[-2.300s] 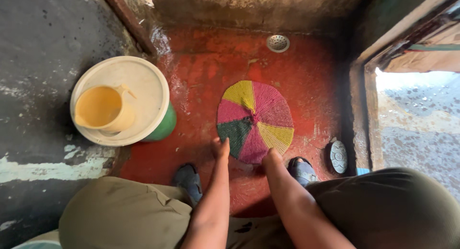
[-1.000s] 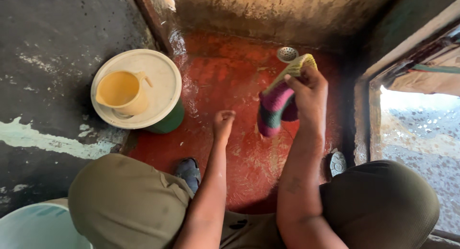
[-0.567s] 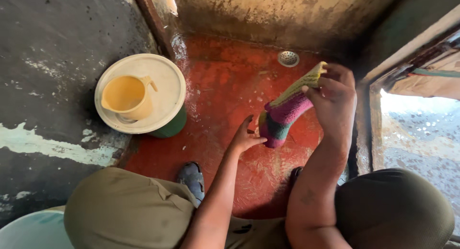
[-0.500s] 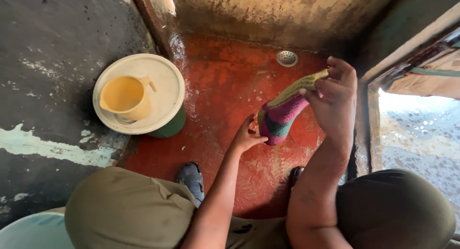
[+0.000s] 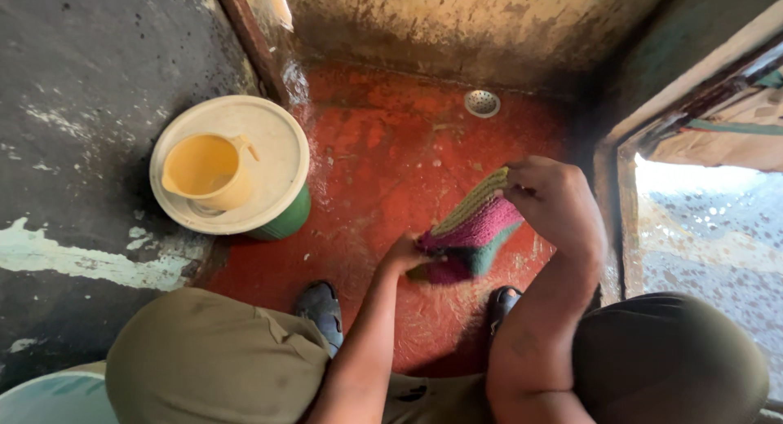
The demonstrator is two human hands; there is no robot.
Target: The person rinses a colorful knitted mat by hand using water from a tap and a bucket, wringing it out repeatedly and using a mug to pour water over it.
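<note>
A folded woven mat (image 5: 473, 232) in yellow, pink and green bands is held up off the wet red floor (image 5: 383, 147), stretched between both hands; the right hand (image 5: 555, 204) grips its upper end, fingers (image 5: 522, 173) curled closed over the yellowish edge; the left hand (image 5: 404, 254) pinches the lower, pink-and-green end, its fingers closed narrow on the fabric. Taking the mat as the landmark: up and to its left stands a green bucket (image 5: 287, 218) with a cream round lid (image 5: 269, 143), well apart from the mat; a yellow plastic jug (image 5: 204, 171) sits on that lid; beyond the mat, near the stained back wall (image 5: 457, 24), a small round metal drain cover (image 5: 482, 103) is set in the floor; below the mat, on its left side, a dark sandal (image 5: 324, 306) shows on the floor; another dark sandal (image 5: 503, 300) shows just below the mat on its right; nearer still are the person's knees in olive trousers (image 5: 212, 359); to the mat's right a doorway frame (image 5: 624, 220) opens onto bright speckled ground; far down to the left, at the corner, is the rim of a pale blue basin (image 5: 57, 399).
</note>
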